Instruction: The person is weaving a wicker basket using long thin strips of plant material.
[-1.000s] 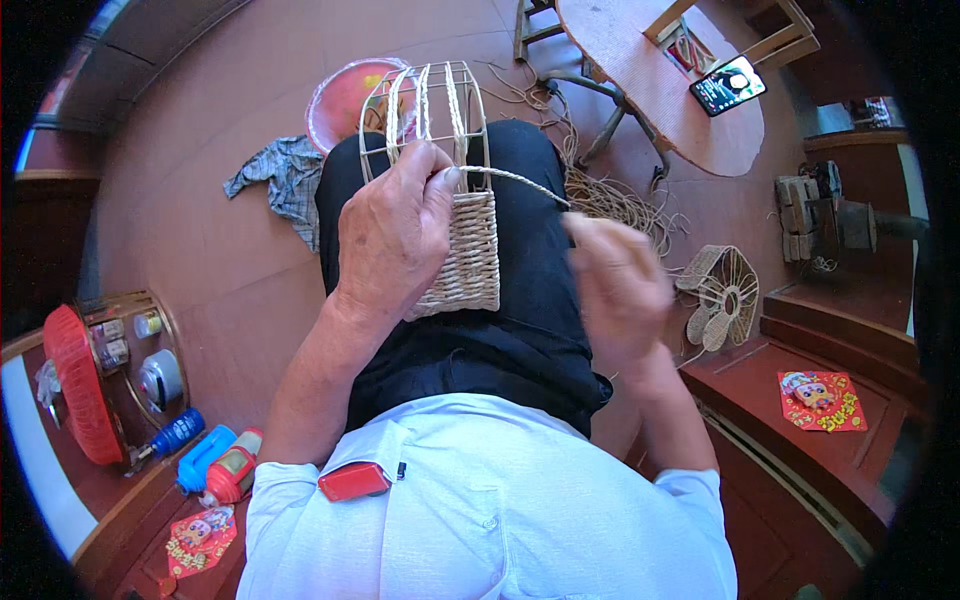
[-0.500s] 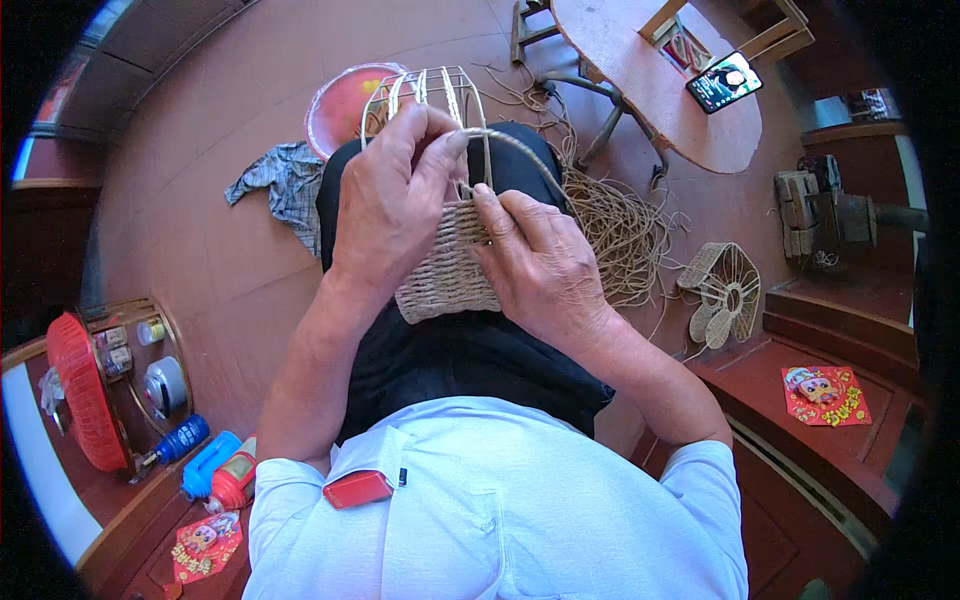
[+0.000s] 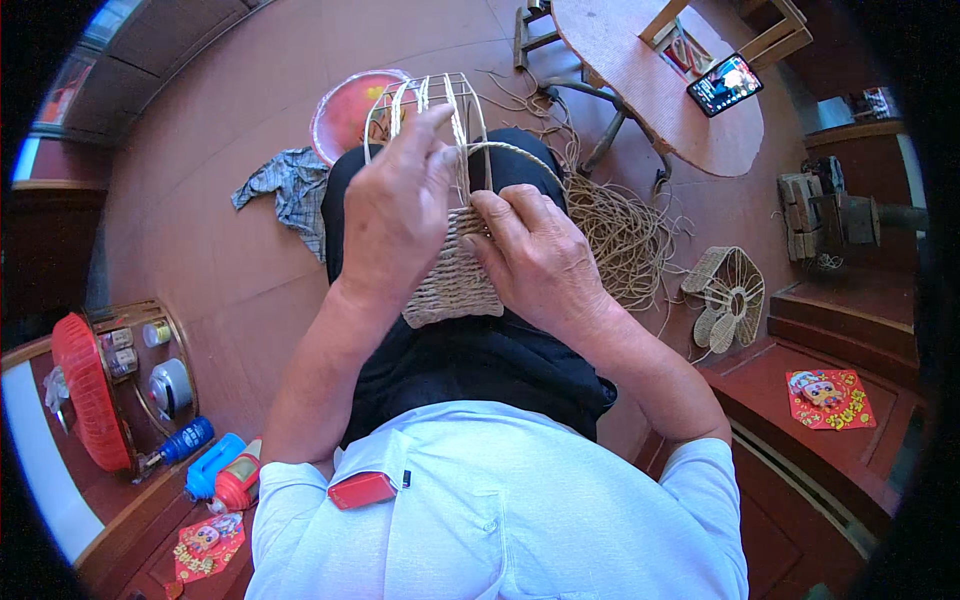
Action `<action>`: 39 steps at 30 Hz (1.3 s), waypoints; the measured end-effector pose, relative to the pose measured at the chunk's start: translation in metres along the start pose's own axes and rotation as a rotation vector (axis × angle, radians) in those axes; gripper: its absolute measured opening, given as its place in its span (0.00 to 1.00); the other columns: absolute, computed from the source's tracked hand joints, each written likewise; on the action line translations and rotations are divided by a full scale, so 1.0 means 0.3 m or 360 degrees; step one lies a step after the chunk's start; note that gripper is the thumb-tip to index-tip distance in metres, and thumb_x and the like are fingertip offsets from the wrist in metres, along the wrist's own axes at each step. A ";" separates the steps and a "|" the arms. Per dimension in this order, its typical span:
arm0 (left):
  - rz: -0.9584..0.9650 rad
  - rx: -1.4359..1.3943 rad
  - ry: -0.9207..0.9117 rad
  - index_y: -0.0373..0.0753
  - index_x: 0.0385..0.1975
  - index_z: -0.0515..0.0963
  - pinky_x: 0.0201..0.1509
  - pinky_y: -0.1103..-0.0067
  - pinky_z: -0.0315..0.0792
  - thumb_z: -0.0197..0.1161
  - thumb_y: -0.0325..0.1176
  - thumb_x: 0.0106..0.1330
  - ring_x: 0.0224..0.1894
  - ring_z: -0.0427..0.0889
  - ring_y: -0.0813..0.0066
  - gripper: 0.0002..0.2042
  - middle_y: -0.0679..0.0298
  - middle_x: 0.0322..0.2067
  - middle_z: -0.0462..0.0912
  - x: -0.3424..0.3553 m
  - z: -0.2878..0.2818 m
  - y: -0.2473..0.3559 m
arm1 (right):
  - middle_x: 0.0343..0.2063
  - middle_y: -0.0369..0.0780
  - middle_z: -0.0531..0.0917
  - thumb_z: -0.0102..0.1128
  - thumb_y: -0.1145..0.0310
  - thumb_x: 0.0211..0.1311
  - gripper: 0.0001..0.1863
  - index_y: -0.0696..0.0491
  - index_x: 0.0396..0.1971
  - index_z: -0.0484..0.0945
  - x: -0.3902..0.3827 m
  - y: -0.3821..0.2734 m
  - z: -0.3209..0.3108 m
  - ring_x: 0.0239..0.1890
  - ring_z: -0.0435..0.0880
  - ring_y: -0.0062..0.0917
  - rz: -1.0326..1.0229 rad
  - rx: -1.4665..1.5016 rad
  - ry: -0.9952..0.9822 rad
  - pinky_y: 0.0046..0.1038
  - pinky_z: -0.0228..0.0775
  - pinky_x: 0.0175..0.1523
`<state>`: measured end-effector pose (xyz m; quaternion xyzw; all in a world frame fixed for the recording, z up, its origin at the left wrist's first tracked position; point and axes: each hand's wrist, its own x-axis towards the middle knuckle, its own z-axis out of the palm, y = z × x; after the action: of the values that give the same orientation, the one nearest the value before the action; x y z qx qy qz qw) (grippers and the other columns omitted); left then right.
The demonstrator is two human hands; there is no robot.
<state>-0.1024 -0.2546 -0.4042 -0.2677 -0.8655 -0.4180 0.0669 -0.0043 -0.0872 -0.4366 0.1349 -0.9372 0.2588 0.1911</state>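
Note:
A half-woven basket (image 3: 455, 275) rests on my lap, with tan twisted cord packed in rows over its near part. Bare frame rods and pale strips rise from its far part. My right hand (image 3: 545, 250) grips the edge of the weave, its thumb and forefinger close to the top row. Over the left side of the basket is my left hand (image 3: 395, 225), its forefinger stretched upward and the thumb apart from it; the other fingers are partly hidden. From between the rods a working cord (image 3: 520, 150) curves off to the right, past my knee.
A heap of loose cord (image 3: 625, 240) lies on the floor at the right, with a woven flower-shaped piece (image 3: 730, 300) beyond it. A phone (image 3: 725, 85) stands on the table (image 3: 700, 140). Further left are a pink round basin (image 3: 345, 115) and a crumpled checked cloth (image 3: 285, 195).
My left hand has let go of the cord, and its forefinger has straightened upward. The cord loop has dropped lower against the rods. My right hand keeps its hold on the weave.

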 end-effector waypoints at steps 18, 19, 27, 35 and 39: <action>0.0007 0.0323 0.0026 0.45 0.86 0.56 0.51 0.55 0.88 0.62 0.27 0.77 0.51 0.91 0.38 0.39 0.43 0.72 0.76 -0.091 0.071 0.021 | 0.42 0.46 0.81 0.72 0.72 0.67 0.16 0.56 0.53 0.83 -0.001 0.011 0.033 0.41 0.86 0.42 0.0050 0.0181 0.0150 0.40 0.82 0.48; 0.0069 0.0338 0.0094 0.45 0.85 0.59 0.51 0.55 0.87 0.63 0.27 0.77 0.50 0.91 0.37 0.37 0.44 0.71 0.78 -0.100 0.070 0.011 | 0.41 0.45 0.80 0.71 0.72 0.67 0.16 0.56 0.52 0.82 0.000 0.013 0.033 0.41 0.85 0.40 0.0017 0.0190 0.0188 0.39 0.80 0.48; -0.0162 0.0352 0.0046 0.45 0.75 0.70 0.45 0.57 0.86 0.65 0.22 0.70 0.40 0.91 0.48 0.32 0.52 0.45 0.86 -0.148 -0.046 0.006 | 0.46 0.41 0.83 0.72 0.74 0.62 0.21 0.54 0.56 0.85 0.036 -0.026 0.034 0.46 0.84 0.34 -0.0098 -0.0024 0.0232 0.38 0.78 0.51; -0.0022 0.0569 0.0151 0.40 0.49 0.81 0.42 0.61 0.83 0.65 0.22 0.67 0.36 0.90 0.55 0.12 0.56 0.37 0.86 -0.121 -0.137 -0.055 | 0.49 0.39 0.84 0.71 0.73 0.59 0.26 0.54 0.60 0.85 0.043 -0.079 0.076 0.47 0.84 0.32 -0.0171 -0.0074 0.0108 0.37 0.77 0.53; -0.0021 0.0779 0.0277 0.41 0.47 0.80 0.43 0.58 0.83 0.65 0.26 0.70 0.39 0.90 0.51 0.08 0.55 0.42 0.86 -0.070 -0.191 -0.101 | 0.50 0.40 0.83 0.69 0.71 0.64 0.26 0.56 0.64 0.84 0.036 -0.079 0.079 0.47 0.83 0.33 -0.0160 -0.0183 0.0041 0.37 0.77 0.54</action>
<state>-0.1065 -0.3222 -0.3955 -0.2011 -0.9336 -0.2181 0.2011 -0.0124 -0.1212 -0.4403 0.1672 -0.9400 0.1962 0.2233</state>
